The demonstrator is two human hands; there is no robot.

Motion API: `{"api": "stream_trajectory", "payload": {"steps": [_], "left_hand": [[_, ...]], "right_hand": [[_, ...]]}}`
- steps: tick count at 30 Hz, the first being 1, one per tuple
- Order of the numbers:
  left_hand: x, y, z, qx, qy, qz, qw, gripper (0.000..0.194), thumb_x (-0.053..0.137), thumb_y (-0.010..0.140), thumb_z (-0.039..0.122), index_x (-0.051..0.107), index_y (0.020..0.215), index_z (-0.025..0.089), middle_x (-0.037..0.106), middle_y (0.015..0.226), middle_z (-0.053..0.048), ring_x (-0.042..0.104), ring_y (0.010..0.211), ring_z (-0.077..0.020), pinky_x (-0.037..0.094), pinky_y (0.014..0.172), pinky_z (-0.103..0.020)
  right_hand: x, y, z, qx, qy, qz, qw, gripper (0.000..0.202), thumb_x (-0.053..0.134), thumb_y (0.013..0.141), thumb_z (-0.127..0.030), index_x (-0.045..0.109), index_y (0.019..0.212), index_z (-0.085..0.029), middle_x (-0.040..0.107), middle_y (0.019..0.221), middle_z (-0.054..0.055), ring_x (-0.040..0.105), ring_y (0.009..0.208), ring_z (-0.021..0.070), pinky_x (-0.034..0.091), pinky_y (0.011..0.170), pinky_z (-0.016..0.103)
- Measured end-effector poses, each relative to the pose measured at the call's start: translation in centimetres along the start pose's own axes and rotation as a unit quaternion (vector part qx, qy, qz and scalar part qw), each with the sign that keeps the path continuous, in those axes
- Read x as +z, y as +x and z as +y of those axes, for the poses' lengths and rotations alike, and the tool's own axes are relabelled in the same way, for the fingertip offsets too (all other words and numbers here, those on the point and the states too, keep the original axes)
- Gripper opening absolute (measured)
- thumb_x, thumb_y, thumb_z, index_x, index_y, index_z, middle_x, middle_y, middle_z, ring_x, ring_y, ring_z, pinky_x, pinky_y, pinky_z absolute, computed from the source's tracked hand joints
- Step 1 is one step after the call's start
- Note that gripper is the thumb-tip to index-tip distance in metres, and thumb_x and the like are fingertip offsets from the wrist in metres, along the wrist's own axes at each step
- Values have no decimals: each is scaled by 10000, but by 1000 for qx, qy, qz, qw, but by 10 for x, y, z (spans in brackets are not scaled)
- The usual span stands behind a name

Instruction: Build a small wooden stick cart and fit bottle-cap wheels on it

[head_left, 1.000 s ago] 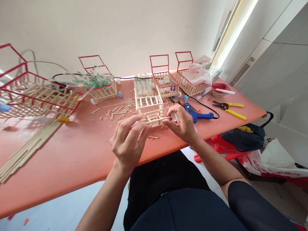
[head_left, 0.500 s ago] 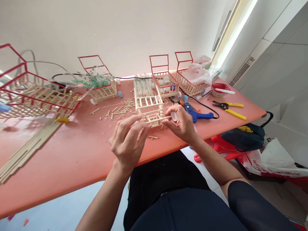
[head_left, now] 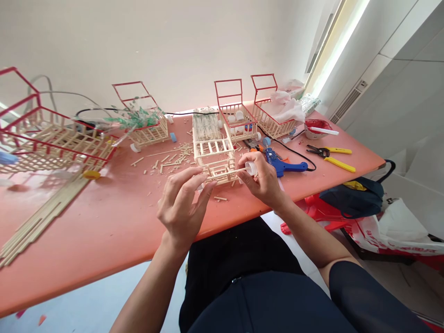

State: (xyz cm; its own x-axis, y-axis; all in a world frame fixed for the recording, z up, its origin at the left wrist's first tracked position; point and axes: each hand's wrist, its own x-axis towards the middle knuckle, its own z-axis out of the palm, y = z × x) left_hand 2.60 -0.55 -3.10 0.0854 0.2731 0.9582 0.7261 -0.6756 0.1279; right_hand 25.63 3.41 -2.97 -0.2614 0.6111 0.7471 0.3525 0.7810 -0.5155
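Note:
A thin wooden stick runs level between my two hands, above the table's front edge. My left hand is closed on its left end in a pinch; a whitish piece there is mostly hidden by the fingers. My right hand is closed around a white bottle cap at the stick's right end. Just behind the stick stands a small cart frame of bare wooden sticks, partly covered by it and by my fingers.
A blue glue gun and yellow-handled pliers lie to the right. Stick-built carts with red handles, such as a cap-filled cart, line the back. Cut stick pieces are scattered left of centre; long sticks lie farther left.
Both hands stay in nearly the same place with the stick between them. The right fingers have shifted slightly on the bottle cap, which now shows a little more to the left.

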Motion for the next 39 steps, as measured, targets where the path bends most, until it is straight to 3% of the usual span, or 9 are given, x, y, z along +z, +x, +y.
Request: {"api": "stream_trajectory", "payload": {"steps": [15, 24, 32, 39], "left_hand": [[0, 0, -1, 8, 0, -7, 1000, 241, 909, 919, 79, 780, 1083, 201, 852, 1118, -108, 820, 1002, -218, 659, 924, -332], [0, 0, -1, 0, -7, -6, 1000, 246, 911, 912, 74, 784, 1079, 205, 853, 1132, -105, 828, 1025, -226, 659, 939, -335], [-1, 0, 0, -12, -1, -2, 1000, 220, 895, 943, 117, 800, 1096, 243, 864, 1138, -80, 837, 1007, -222, 665, 920, -339], [0, 0, 0, -15, -8, 0, 1000, 184, 873, 970, 142, 797, 1101, 247, 860, 1146, -78, 828, 1006, -220, 657, 921, -344]], "right_hand": [[0, 2, 1, 51, -8, -35, 998, 432, 570, 1146, -688, 560, 1120, -257, 672, 1011, 46, 654, 861, 201, 474, 633, 316], [0, 5, -1, 47, -6, -27, 999, 449, 605, 1128, -699, 546, 1077, -257, 662, 1002, 27, 671, 887, 204, 520, 812, 345], [-1, 4, 0, 38, -8, -37, 999, 444, 586, 1130, -704, 533, 1096, -265, 671, 1000, 25, 612, 764, 183, 484, 694, 328], [-2, 4, -2, 32, -15, -46, 998, 369, 521, 1181, -624, 529, 1118, -260, 676, 1025, 47, 652, 846, 201, 494, 694, 324]]}}
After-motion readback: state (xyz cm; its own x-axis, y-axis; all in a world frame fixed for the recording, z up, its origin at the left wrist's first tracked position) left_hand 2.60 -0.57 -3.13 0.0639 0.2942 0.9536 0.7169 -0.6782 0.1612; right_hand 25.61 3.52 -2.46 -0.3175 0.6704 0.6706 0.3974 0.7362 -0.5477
